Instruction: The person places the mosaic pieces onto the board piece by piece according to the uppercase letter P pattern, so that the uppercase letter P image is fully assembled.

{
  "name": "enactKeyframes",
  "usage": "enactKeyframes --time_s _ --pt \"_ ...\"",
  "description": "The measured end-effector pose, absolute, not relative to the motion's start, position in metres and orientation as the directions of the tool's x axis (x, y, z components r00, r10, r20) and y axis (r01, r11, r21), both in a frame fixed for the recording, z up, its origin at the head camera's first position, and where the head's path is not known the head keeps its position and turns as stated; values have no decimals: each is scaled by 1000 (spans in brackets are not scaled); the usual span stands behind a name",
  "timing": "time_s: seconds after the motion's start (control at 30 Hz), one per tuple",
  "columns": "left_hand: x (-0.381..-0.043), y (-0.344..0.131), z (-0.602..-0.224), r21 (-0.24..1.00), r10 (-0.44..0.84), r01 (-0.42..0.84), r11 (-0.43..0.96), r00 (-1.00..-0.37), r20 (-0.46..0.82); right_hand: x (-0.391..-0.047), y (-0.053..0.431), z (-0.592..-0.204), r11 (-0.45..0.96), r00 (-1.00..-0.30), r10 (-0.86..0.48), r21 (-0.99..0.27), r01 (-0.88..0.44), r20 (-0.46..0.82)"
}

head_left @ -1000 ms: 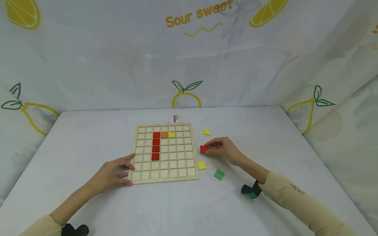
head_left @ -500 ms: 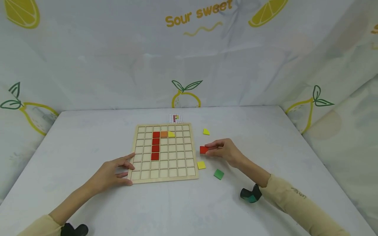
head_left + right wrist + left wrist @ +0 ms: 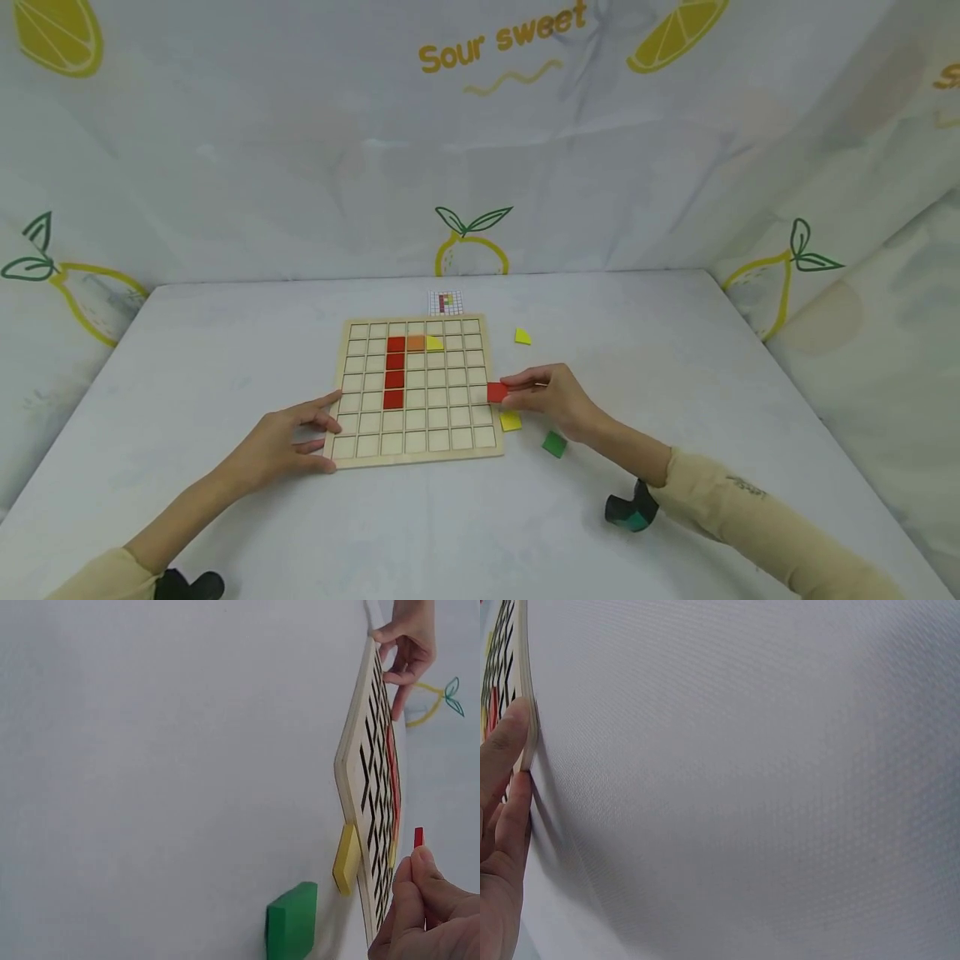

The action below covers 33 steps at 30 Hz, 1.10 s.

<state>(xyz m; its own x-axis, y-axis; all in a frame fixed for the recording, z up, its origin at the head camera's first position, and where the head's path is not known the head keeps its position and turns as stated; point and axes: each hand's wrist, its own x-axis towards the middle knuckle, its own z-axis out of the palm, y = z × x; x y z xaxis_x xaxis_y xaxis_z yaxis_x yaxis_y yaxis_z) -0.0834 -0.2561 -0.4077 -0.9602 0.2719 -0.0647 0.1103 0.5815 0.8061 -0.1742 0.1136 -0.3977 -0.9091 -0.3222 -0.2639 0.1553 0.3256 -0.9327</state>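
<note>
My right hand (image 3: 551,402) pinches a red square tile (image 3: 497,392) between thumb and fingers, over the right edge of a wooden grid board (image 3: 360,460). In the right wrist view the red tile (image 3: 418,837) stands out beyond the fingertips. My left hand (image 3: 288,442) rests along the board's left edge, index finger and thumb spread apart; in the left wrist view its fingertips touch the rim. A column of several red tiles (image 3: 394,362) lies in the board's cells. Right of the top one are an orange tile (image 3: 416,342) and a yellow curved-edge piece (image 3: 434,342).
A small printed pattern card (image 3: 446,302) lies behind the board. Right of the board are a yellow curved-edge piece (image 3: 522,336), a yellow square tile (image 3: 511,421) beside the board's edge and a green square tile (image 3: 554,444). A lemon-print cloth (image 3: 315,167) hangs behind the white tabletop.
My right hand has carried the red tile left and slightly toward me, from beside the board to over its right edge. My left hand stays on the board's left edge.
</note>
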Motion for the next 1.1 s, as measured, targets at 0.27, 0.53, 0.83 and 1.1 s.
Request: enactKeyframes --time_s 0.27,0.53,0.83,1.1 --pt "-83 -257 -409 808 266 109 580 -962 -61 -166 99 -403 301 -913 -344 -947 116 -221" --pt "-84 -257 -410 812 268 113 573 -962 -55 -162 83 -404 308 -910 -366 -948 82 -197" --pt "-84 -258 -412 806 280 129 578 -959 -47 -159 58 -405 234 -875 -440 -967 106 -202" --pt "-84 -259 -412 813 281 120 569 -958 -55 -155 38 -407 265 -868 -454 -961 82 -199"
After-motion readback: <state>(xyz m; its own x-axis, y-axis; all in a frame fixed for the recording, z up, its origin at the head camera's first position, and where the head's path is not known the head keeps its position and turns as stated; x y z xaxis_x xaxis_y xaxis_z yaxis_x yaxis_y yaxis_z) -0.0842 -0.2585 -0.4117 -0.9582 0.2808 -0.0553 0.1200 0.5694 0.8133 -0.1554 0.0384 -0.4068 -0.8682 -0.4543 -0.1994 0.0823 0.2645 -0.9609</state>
